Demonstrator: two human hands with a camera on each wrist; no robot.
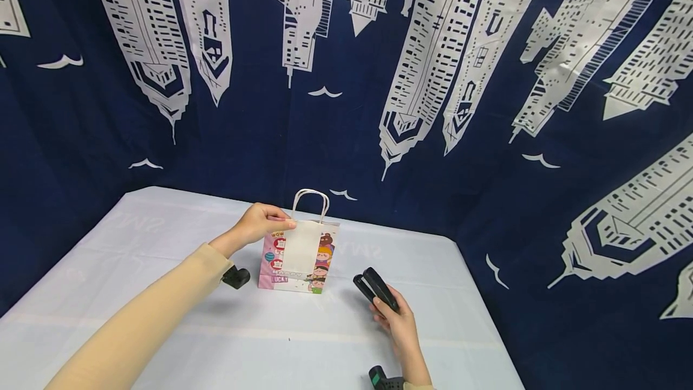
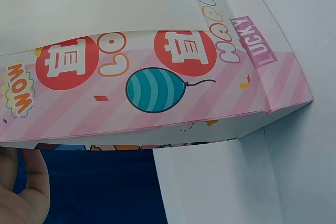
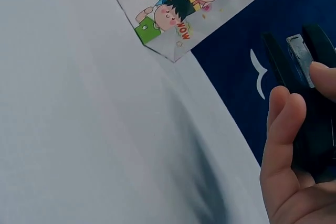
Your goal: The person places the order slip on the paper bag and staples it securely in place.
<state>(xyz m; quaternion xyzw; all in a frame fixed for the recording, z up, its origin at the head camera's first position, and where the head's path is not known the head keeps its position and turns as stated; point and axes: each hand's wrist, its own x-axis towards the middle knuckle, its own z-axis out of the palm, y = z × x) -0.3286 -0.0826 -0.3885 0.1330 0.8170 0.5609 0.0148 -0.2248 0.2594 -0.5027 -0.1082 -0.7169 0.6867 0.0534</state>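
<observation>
Mid-frame, the outstretched left hand pinches a gift bag up top; lower right, the right hand grips a stapler.

one paper bag, one white sheet, one stapler, one table

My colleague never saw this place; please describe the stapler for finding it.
Above the white table, right of the colourful paper bag, find the right hand. It grips the stapler: plain black, its two long halves spread apart, unlike the printed bag.
</observation>
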